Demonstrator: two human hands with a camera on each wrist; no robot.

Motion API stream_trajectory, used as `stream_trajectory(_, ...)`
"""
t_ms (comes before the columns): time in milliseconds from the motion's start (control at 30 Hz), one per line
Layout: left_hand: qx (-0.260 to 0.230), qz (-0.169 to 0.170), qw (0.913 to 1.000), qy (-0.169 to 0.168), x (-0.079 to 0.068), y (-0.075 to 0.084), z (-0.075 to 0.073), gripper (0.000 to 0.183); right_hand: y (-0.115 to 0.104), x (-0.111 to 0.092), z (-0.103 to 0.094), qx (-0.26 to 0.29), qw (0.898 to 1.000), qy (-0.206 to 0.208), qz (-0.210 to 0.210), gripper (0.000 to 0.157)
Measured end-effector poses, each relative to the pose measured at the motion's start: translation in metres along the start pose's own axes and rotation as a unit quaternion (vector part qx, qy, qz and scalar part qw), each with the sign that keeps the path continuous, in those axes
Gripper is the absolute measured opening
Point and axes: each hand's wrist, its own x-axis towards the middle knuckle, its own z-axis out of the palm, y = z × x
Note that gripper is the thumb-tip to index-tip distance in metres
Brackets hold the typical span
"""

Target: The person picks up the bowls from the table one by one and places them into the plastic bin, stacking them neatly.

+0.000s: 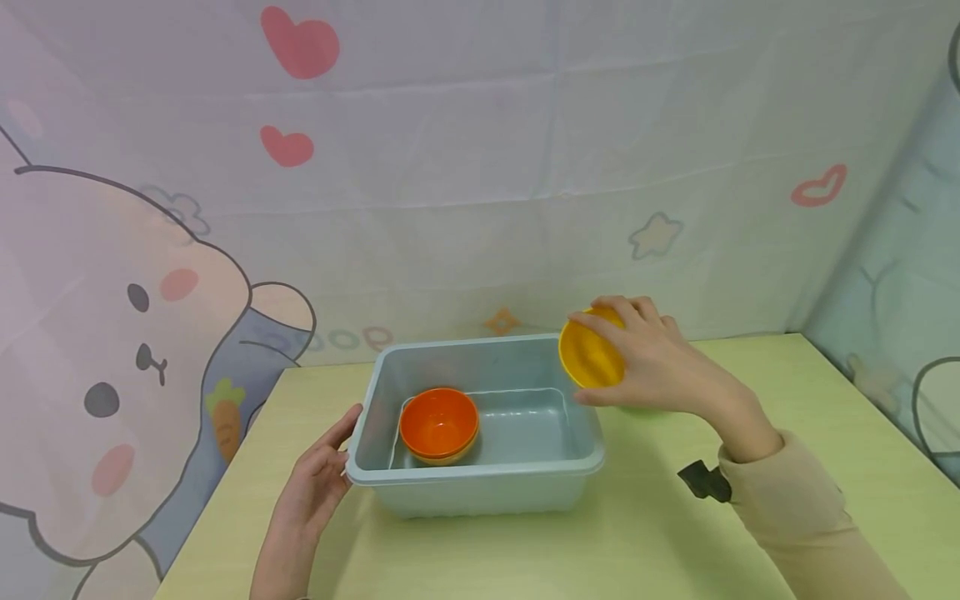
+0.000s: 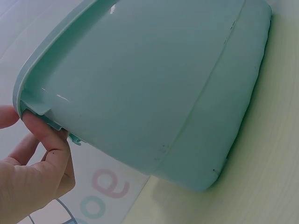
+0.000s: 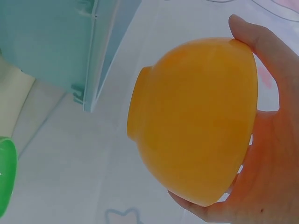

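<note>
My right hand [image 1: 652,358] grips a yellow bowl [image 1: 588,354] by its rim, tilted on its side above the right end of a pale blue-green plastic tub [image 1: 480,493]. In the right wrist view, the bowl's rounded outside and foot ring face away from the palm. Inside the tub, on the left, an orange bowl [image 1: 438,423] is nested in a yellowish bowl [image 1: 450,459], of which only a strip shows. My left hand [image 1: 318,479] pinches the tub's left rim, thumb on the outer edge and fingers beneath, as the left wrist view shows.
A green bowl [image 3: 6,175] is partly visible in the right wrist view; in the head view my right hand mostly hides it. The tub stands on a light wooden table [image 1: 465,558]. Behind hangs a printed cloth [image 1: 465,167]. A black piece [image 1: 705,482] sits at my right cuff.
</note>
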Motion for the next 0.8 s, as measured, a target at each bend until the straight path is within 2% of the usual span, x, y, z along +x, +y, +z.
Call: stream_trajectory(800, -0.005, -0.002, 1.0000, 0.000, -0.001, 0.001, 0.001, 0.058, -0.019, 0.022, 0.000, 0.020, 0.998, -0.032, -0.042, 0.089)
